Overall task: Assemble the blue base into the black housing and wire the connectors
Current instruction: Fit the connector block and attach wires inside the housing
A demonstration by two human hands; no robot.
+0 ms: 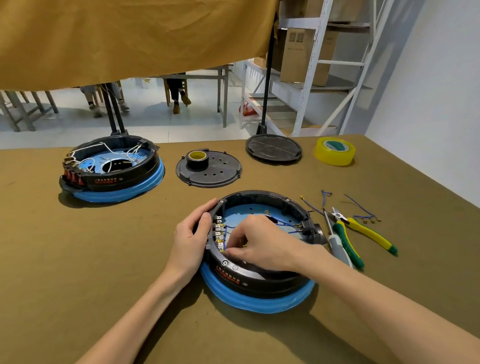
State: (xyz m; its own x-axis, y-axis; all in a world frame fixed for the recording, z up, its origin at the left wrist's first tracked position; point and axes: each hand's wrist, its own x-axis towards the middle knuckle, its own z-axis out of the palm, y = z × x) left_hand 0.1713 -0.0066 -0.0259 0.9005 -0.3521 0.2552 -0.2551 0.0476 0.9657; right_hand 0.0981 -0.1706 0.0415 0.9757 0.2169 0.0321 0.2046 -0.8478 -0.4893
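A round black housing [259, 277] sits on a blue base [254, 302] in front of me. Inside it lie a blue plate [242, 214], thin blue wires [284, 224] and a row of metal connector terminals [219, 233] along the left wall. My left hand [193, 235] grips the housing's left rim. My right hand [260, 244] reaches inside, its fingertips pinching a blue wire's end at the nearest terminal.
A second wired housing on a blue base [111, 169] stands at the far left. Two black round covers [209, 167] [274, 148], black tape, yellow tape roll [335, 150], pliers [369, 234], cutters, a screwdriver [338, 245] and loose blue wires [362, 210] lie on the olive table.
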